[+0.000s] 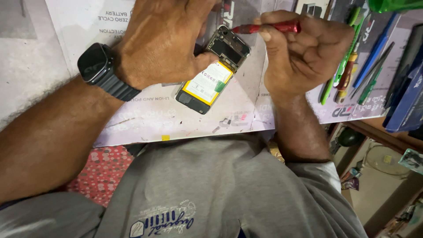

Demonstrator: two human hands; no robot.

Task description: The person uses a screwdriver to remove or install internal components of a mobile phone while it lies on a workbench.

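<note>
An opened phone [210,84] lies tilted on a pale work mat [150,121], its back cover off, showing a yellow-edged battery and the circuit board at its upper end. My left hand [163,39], with a black smartwatch [94,64] on the wrist, presses down on the phone's upper left side, thumb on the battery edge. My right hand [304,53] is closed around a red-handled screwdriver [269,28]. Its tip points left and meets the top of the phone's board.
Several green and blue hand tools [352,66] lie in a row on the mat to the right of my right hand. Dark blue flat cases [407,101] sit at the far right edge. My grey shirt [220,189] fills the bottom, with a shelf and clutter at the lower right.
</note>
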